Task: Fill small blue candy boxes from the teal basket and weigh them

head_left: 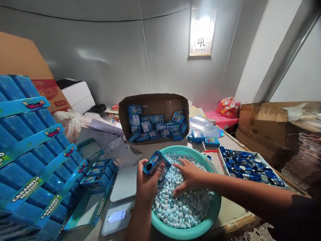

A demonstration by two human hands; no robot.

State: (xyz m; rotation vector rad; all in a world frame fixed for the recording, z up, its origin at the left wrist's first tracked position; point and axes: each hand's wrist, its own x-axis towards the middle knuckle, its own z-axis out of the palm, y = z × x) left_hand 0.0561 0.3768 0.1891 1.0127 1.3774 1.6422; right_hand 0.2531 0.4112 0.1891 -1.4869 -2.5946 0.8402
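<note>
My left hand (146, 182) grips a small blue box (155, 164), tilted over a teal basin (213, 209) filled with white and pale blue candies (179, 204). My right hand (190, 175) lies palm down on the candies, fingers spread, next to the box. Both hands are above the left half of the basin.
A digital scale (120, 204) sits left of the basin. Stacked blue display cartons (32, 160) fill the left side. A tipped cardboard box (154, 103) with several small blue boxes stands behind the basin. A tray of blue caps (248, 165) lies to the right, cardboard cartons (265, 129) beyond.
</note>
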